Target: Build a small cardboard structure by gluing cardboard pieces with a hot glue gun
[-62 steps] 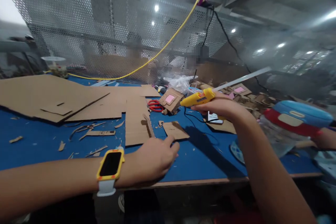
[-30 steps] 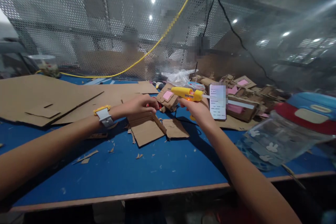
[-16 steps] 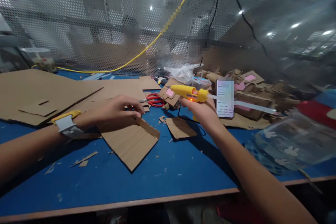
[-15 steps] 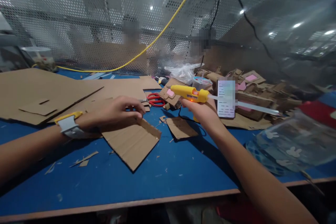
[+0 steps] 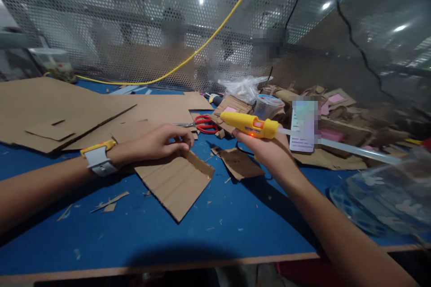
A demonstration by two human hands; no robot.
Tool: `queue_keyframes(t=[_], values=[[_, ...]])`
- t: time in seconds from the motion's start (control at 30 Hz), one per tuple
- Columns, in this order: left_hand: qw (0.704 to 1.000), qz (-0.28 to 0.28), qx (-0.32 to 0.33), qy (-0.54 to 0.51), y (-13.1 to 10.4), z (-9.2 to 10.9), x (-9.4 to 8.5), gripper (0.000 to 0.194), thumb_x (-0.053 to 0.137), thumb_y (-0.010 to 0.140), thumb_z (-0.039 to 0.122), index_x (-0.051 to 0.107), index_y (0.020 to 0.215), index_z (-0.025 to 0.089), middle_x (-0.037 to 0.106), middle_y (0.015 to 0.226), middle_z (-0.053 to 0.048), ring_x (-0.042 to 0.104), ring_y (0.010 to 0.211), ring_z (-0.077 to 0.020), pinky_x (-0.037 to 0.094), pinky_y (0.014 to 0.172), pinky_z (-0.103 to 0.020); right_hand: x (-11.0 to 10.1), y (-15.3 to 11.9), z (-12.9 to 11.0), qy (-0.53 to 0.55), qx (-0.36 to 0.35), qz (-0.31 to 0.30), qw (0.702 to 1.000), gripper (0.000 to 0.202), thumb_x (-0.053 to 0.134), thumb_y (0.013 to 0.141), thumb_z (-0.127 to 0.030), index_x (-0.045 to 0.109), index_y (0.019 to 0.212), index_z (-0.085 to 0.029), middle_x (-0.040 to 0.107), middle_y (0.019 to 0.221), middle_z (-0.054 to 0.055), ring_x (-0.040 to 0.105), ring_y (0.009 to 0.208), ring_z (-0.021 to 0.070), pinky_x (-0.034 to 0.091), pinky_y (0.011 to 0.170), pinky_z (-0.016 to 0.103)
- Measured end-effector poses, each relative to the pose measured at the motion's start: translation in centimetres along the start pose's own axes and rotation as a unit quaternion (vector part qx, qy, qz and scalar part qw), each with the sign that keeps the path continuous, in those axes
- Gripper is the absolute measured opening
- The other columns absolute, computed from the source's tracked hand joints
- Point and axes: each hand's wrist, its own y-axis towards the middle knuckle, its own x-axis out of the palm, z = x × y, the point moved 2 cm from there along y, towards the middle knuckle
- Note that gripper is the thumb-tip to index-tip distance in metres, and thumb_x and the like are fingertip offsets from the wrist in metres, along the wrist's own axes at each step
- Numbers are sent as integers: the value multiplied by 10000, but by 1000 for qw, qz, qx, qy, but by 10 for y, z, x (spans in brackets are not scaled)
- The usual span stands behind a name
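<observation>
Yellow plastic marks the glue gun in your right hand, fingers wrapped around its grip. Its nozzle points left over the blue table, a small red light glows on its body, and a clear glue stick juts from the back. Your left hand lies fingers-down on the far edge of a brown corrugated cardboard piece, pressing rather than gripping. That piece lies flat, one corner toward you, a raised flap on its right edge. Red scissors rest just beyond.
</observation>
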Motion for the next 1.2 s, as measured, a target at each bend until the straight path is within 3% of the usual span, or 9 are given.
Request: queue_keyframes(t=[0.23, 0.43, 0.6, 0.87, 1.2], values=[[995, -38, 1, 88, 3, 22, -9, 159, 561, 947, 178, 706, 986, 228, 705, 895, -2, 620, 810, -149, 435, 741, -250, -1, 1, 3, 7, -14, 14, 1000, 169, 740, 639, -305, 718, 783, -218, 754, 778, 52, 732, 853, 284, 599, 737, 386], [986, -35, 106, 127, 7, 26, 3, 131, 623, 989, 221, 735, 924, 242, 732, 904, -23, 599, 906, -191, 407, 864, -337, -5, 0, -4, 14, -11, 19, 1000, 249, 773, 639, -337, 761, 861, -227, 803, 897, 78, 760, 929, 311, 619, 823, 415], [982, -31, 106, 153, 9, 28, 11, 188, 591, 969, 154, 712, 838, 211, 718, 843, -26, 567, 809, -184, 413, 829, -346, -5, 2, -3, 13, -22, 3, 1000, 263, 765, 653, -351, 759, 888, -233, 806, 939, 78, 758, 943, 303, 622, 820, 412], [981, -66, 56, 172, 14, 38, 11, 201, 553, 860, 76, 659, 740, 197, 665, 803, -23, 548, 819, -193, 394, 819, -356, -6, 1, 0, -3, -15, 17, 1000, 189, 761, 645, -327, 685, 791, -233, 775, 819, 54, 755, 880, 289, 611, 762, 385], [978, -51, 67, 189, 19, 48, 12, 225, 540, 775, 27, 560, 646, 210, 595, 716, 2, 529, 792, -196, 403, 840, -349, -7, 1, -1, -23, -13, 13, 1000, 122, 737, 658, -310, 660, 715, -235, 737, 740, 44, 733, 836, 270, 589, 736, 357]])
